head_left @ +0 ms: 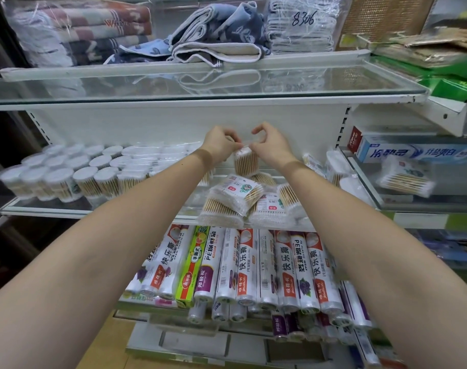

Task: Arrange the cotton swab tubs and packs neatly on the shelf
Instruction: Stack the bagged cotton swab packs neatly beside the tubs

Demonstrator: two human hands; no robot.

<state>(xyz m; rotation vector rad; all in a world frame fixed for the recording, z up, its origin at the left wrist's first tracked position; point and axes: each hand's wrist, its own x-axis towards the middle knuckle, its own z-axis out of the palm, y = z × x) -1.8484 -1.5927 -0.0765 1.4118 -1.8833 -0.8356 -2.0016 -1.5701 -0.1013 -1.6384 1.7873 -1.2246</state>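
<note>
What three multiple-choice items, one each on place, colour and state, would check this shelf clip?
1. Where do the swab tubs stand?
A. left part of the shelf
B. top shelf
C. floor

2. What colour are the tub lids?
A. red
B. white
C. black

3. How is the held swab pack gripped?
A. left hand alone
B. lying untouched
C. pinched at its top by both hands

Key: 1 A, the tubs cluster left of the loose packs. 2 B, the round lids show white. 3 C, the left hand and the right hand meet at the pack's top edge.

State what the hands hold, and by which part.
Both the left hand and right hand pinch one cotton swab pack by its top edge.
</note>
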